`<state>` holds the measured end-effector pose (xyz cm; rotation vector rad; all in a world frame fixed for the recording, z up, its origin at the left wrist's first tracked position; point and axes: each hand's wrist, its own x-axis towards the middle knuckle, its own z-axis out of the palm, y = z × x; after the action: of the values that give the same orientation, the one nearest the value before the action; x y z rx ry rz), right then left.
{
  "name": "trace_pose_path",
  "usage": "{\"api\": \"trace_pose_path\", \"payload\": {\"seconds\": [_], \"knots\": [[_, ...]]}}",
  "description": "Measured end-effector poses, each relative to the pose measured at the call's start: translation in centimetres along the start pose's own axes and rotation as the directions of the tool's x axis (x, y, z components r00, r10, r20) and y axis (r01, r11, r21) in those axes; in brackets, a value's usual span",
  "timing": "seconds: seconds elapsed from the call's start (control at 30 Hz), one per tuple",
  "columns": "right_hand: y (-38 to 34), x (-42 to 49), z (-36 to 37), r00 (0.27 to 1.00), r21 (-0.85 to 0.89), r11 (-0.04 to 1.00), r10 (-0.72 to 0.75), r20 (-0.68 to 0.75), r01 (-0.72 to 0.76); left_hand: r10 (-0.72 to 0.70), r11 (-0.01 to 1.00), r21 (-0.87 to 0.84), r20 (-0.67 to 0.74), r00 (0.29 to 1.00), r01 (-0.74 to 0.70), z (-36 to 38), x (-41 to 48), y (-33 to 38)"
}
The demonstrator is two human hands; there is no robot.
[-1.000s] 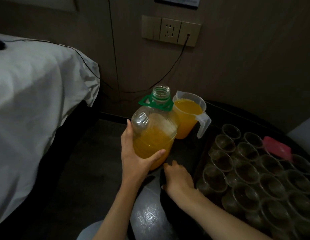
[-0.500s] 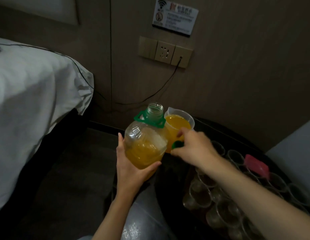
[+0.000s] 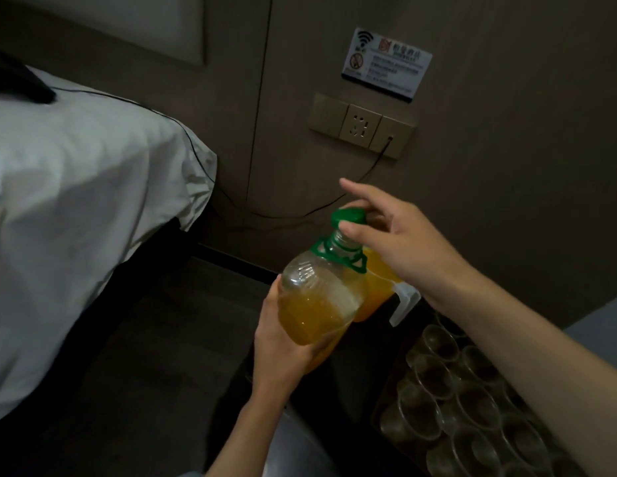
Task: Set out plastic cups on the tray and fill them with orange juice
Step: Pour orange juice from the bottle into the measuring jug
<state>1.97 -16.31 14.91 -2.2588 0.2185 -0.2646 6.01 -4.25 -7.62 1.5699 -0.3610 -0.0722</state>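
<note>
My left hand (image 3: 283, 342) grips a clear plastic bottle (image 3: 321, 294) half full of orange juice, tilted a little to the right, with a green handle ring at its neck. My right hand (image 3: 393, 242) holds the green cap (image 3: 348, 216) on the bottle's mouth, thumb and fingers around it. Behind the bottle stands a clear jug (image 3: 379, 294) of orange juice with a white handle, mostly hidden. Several empty clear plastic cups (image 3: 441, 342) stand packed together on a dark tray (image 3: 386, 390) at the lower right, partly covered by my right forearm.
A bed with a white sheet (image 3: 76, 208) fills the left side. On the wall behind are a socket panel (image 3: 362, 125) with a black cable plugged in and a small sign (image 3: 386, 67). Dark floor lies between the bed and the tray.
My right hand rose from beside the bottle, carrying the green cap, and set it on the bottle's mouth. The view tilted upward; the bottle stayed in my left hand.
</note>
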Motion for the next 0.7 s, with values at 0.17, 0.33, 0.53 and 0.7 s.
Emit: {"api": "trace_pose_path", "payload": {"seconds": [0.17, 0.33, 0.53, 0.7], "knots": [[1.1, -0.1, -0.5, 0.998, -0.293, 0.954, -0.046, 0.047, 0.058, -0.004, 1.000, 0.007, -0.012, 1.000, 0.004, 0.1, 0.1, -0.2], [0.6, 0.9, -1.9, 0.978, -0.465, 0.878, -0.019, 0.207, 0.115, 0.011, 1.000, 0.027, -0.016, 1.000, -0.010, 0.1, 0.2, -0.4], [-1.8, 2.9, -3.0, 0.956, -0.683, 0.711, 0.053, 0.287, 0.166, 0.008, 1.000, 0.017, -0.016, 1.000, -0.007, 0.0, -0.1, 0.0], [-2.2, 3.6, -1.0, 0.994, -0.895, 0.444, 0.076, 0.077, 0.035, 0.005, 1.000, 0.013, -0.024, 1.000, -0.005, 0.0, -0.1, 0.1]]}}
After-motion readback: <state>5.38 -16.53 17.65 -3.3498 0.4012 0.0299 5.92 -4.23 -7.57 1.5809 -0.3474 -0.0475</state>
